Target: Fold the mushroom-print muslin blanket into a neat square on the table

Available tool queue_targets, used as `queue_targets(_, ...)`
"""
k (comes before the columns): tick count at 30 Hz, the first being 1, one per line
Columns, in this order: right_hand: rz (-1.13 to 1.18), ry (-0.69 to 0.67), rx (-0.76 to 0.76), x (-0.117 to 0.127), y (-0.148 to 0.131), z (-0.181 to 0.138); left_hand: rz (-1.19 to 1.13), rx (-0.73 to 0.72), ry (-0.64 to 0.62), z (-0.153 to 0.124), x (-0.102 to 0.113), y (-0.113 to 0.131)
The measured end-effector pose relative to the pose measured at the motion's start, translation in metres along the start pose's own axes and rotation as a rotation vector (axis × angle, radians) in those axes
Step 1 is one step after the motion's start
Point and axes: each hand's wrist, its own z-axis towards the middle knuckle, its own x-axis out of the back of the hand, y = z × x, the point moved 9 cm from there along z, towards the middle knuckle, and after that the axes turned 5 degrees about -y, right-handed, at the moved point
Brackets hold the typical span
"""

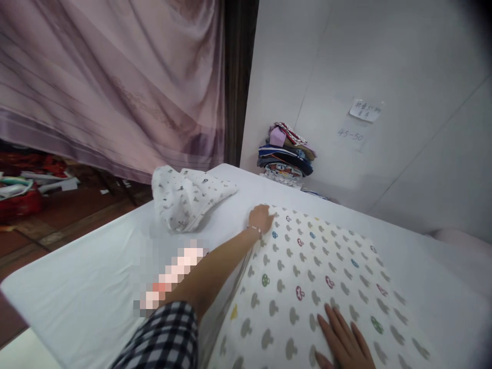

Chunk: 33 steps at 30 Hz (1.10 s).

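Note:
A white cloth [307, 271] printed with grey and coloured mushroom shapes lies spread on the white-covered table. At its far left corner, my left hand [262, 218] is closed with curled fingers on the cloth's edge. My left arm, in a black-and-white checked sleeve, reaches across beside the cloth's left edge. My right hand [344, 338] rests flat on the near part of the cloth, fingers stretched out. A second white cloth [188, 197] with small dark prints lies crumpled farther left, apart from both hands.
A blurred-out pinkish item [177, 274] lies left of my left forearm. Folded clothes [286, 154] are stacked against the grey wall, with paper notes [365, 110] above. A pink curtain [154, 92] hangs at the left. The table's left edge [77, 230] drops to a tiled floor.

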Motion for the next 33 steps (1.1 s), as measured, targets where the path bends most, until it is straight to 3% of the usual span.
queue_targets(3,0.027,-0.062,0.059,-0.003,0.002,0.002,0.116,-0.299,-0.089,-0.054,-0.031,0.036)
queue_targets(6,0.048,-0.117,0.079,-0.001,0.001,0.004,0.171,-0.426,-0.151,-0.09,-0.049,0.046)
queue_targets(9,0.054,-0.134,0.068,0.007,-0.003,0.005,0.102,-0.374,-0.152,-0.089,-0.037,0.036)
queue_targets(15,0.079,-0.163,0.058,0.017,-0.012,0.006,0.088,0.012,-0.035,-0.048,0.013,-0.015)
queue_targets(20,0.103,-0.169,0.048,0.019,-0.014,0.006,0.099,0.21,-0.059,-0.03,0.008,-0.04)
queue_targets(27,0.165,-0.187,0.018,0.029,-0.019,0.005,0.124,0.201,-0.11,-0.038,0.001,-0.037)
queue_targets(33,0.233,-0.215,-0.004,0.046,-0.024,0.007,0.158,0.06,-0.195,-0.103,0.002,-0.028)
